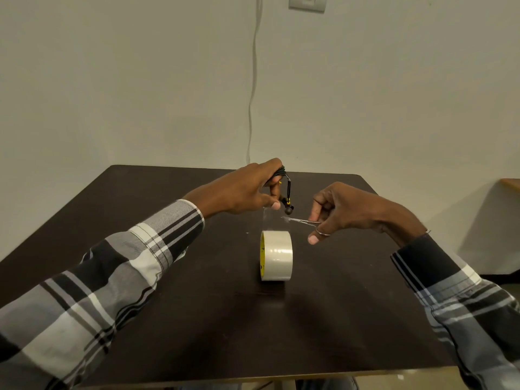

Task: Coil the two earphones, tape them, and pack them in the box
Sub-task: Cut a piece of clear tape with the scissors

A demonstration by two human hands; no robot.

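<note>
A roll of clear tape (276,255) stands on edge in the middle of the dark table (197,291). A strip of tape (270,219) runs up from the roll to my left hand (247,190), which pinches its end while gripping a coiled black earphone (282,175). One earbud (288,210) with a yellow accent dangles below that hand. My right hand (340,211) holds small scissors (299,220), their tips pointing left at the strip's right edge. No box and no second earphone are in view.
A white cable (253,80) hangs down the wall behind the table from a wall plate (308,2). A wooden surface edge (510,184) shows at the far right. Plaid sleeves cover both forearms.
</note>
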